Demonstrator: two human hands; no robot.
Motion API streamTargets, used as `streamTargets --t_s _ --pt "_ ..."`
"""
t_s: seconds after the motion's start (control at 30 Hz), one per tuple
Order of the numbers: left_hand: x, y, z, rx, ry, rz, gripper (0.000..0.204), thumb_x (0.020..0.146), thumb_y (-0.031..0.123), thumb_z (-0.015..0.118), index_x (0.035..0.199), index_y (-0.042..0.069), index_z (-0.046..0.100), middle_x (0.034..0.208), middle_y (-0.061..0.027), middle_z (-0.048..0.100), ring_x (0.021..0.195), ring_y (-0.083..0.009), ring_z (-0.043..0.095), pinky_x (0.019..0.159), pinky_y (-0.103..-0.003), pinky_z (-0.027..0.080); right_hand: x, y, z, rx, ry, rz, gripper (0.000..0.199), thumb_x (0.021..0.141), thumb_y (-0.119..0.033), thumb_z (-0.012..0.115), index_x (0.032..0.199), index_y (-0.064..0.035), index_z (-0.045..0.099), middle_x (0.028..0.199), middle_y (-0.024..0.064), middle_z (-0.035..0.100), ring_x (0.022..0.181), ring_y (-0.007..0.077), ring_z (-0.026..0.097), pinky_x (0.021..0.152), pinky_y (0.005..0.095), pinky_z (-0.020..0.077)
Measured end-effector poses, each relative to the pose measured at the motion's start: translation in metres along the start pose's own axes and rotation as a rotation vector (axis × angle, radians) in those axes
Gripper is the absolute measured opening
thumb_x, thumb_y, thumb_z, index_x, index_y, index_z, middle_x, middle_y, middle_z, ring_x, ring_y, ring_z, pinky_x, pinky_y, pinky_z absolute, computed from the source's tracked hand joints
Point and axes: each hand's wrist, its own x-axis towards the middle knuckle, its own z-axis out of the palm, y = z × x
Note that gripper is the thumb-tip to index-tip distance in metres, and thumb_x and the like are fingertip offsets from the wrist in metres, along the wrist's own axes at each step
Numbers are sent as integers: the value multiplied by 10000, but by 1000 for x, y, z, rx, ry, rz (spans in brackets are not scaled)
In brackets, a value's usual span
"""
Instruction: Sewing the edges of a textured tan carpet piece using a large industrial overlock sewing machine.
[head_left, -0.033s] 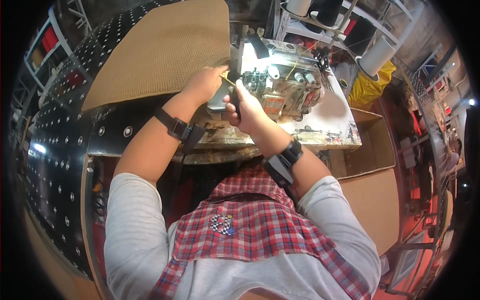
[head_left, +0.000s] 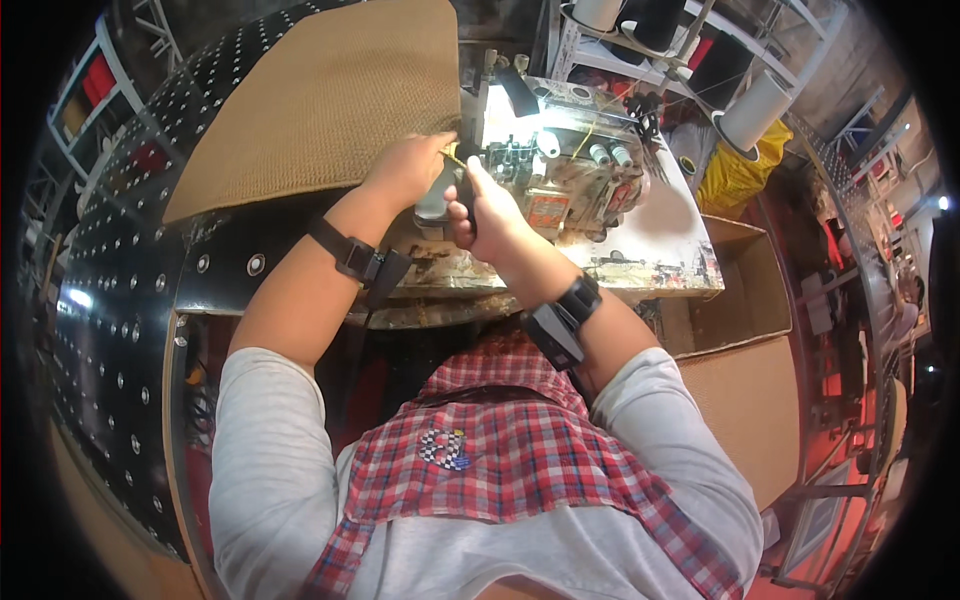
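An overlock-type sewing machine [head_left: 565, 165], lit by a bright lamp, stands on a worn white machine top [head_left: 665, 240]. Just left of its needle area, my left hand [head_left: 405, 170] is closed in a pinch on a short yellow braided strand [head_left: 452, 156]. Close beside it, my right hand [head_left: 495, 220] has its fingers wrapped around a small dark-handled tool [head_left: 466, 193]; its kind is mostly hidden by the fingers. The thumb points up toward the strand. Behind my left hand lies a large tan woven mat [head_left: 320, 95] with a curved outline.
The mat rests on a black table with studded holes [head_left: 120, 300]. Thread cones [head_left: 755, 108] stand on a rack at the back right, above a yellow bag [head_left: 735, 170]. A cardboard box [head_left: 745, 285] sits right of the machine top.
My right hand and wrist have shifted very slightly to the left. My left hand, the mat and the machine look the same.
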Motion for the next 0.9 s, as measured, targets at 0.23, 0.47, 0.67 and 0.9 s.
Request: streamTargets --t_s 0.23,0.47,0.67,0.9 --pt "-1 5 -6 7 -117 -68 309 773 87 453 1067 41 532 808 -197 570 747 -333 543 663 -396 426 27 3 24 274 60 27 345 843 -386 309 668 -110 419 474 -19 352 377 99 260 353 234 204" --pt "5 13 -12 -12 -203 -165 293 765 124 464 1037 57 549 792 -167 582 752 -310 555 639 -392 443 32 7 27 466 58 3 311 838 -344 304 658 -108 398 461 -13 333 358 103 252 338 231 204" --pt "2 5 -5 -5 -182 -139 294 768 121 463 1040 49 552 804 -177 584 745 -302 561 651 -368 445 29 6 25 578 -15 31 330 840 -340 288 633 -107 395 459 -19 325 355 104 259 327 225 214" --pt "3 -7 -16 -526 -380 -306 259 823 109 413 1030 -2 522 823 -98 581 747 -136 536 683 -260 425 23 -1 16 218 -138 65 386 865 -405 310 695 -81 430 503 6 382 416 124 337 380 249 282"
